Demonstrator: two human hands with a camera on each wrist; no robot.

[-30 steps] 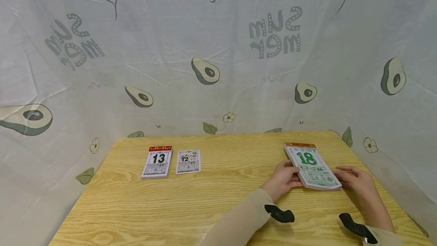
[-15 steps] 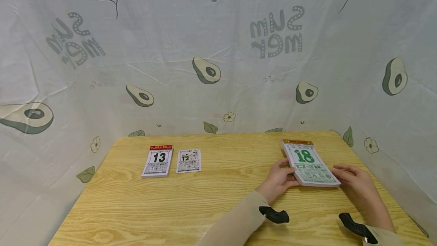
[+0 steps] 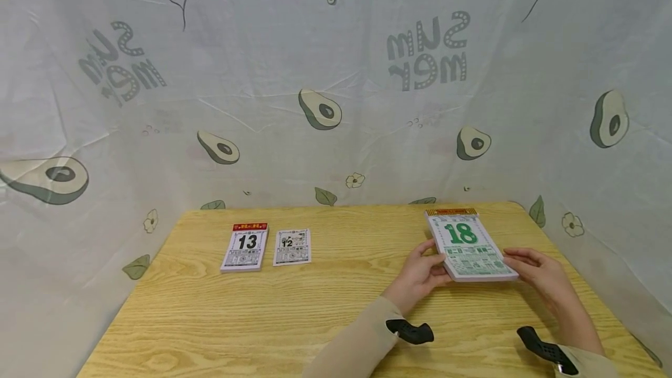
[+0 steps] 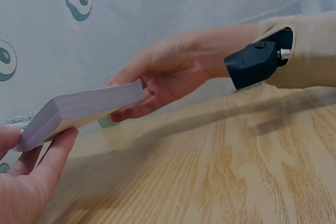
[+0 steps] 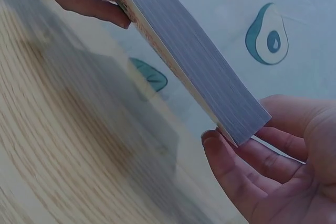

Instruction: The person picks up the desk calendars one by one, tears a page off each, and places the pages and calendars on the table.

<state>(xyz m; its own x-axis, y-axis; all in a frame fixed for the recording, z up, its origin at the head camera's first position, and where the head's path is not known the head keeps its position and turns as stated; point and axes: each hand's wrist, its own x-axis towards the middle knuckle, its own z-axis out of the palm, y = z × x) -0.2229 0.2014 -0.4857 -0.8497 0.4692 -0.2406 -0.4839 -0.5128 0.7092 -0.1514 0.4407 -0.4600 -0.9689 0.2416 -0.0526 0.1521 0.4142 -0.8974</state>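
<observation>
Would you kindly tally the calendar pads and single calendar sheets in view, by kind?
Thick pads: 2 (the green 18 pad and the black 13 pad)
Single sheets: 1 (the black 12 sheet)
Total: 3

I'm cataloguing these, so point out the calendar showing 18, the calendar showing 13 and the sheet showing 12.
Calendar showing 18 (image 3: pixel 469 248): head view, front page below the number.
Calendar showing 13 (image 3: pixel 244 252): head view, front page below the number.
Sheet showing 12 (image 3: pixel 292 248): head view, middle of its face.
</observation>
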